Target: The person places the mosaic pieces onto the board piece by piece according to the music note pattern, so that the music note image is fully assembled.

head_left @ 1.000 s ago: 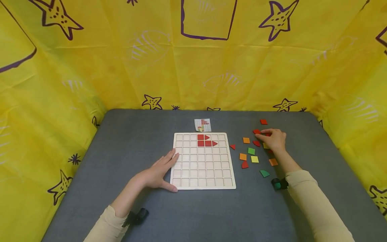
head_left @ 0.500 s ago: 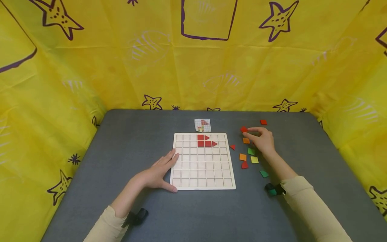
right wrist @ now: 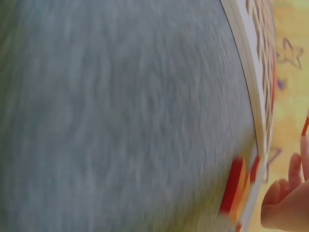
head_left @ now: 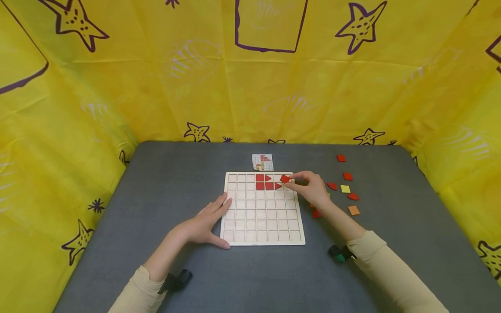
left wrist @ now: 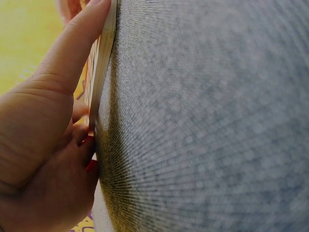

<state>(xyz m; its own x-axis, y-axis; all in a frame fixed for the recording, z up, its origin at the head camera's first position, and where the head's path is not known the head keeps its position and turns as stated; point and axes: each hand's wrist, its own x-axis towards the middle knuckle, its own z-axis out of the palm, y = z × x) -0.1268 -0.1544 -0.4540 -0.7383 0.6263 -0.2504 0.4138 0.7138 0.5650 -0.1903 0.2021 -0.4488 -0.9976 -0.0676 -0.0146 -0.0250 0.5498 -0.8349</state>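
A pale gridded board [head_left: 250, 214] lies on the table, with red squares [head_left: 260, 185] and red triangles [head_left: 278, 186] set in its two top rows. My right hand [head_left: 313, 189] pinches a red square tile [head_left: 284, 178] between thumb and fingertips, above the board's upper right cells. Along the board's left edge rests my left hand [head_left: 204, 224], its fingers spread and the thumb at the lower left corner. In the left wrist view the thumb [left wrist: 72, 48] lies against the board's edge [left wrist: 104, 58]. Part of the right hand [right wrist: 289, 198] shows in the right wrist view.
A small printed pattern card [head_left: 262, 162] lies behind the board. To the right are loose tiles, among them a yellow square [head_left: 345, 189], an orange square [head_left: 354, 210] and a red square [head_left: 341, 158]. The right forearm hides others. A yellow patterned cloth [head_left: 250, 95] surrounds the table.
My right hand has picked up the red square from among the loose tiles and carried it left over the board's upper right. The left hand has stayed in place.
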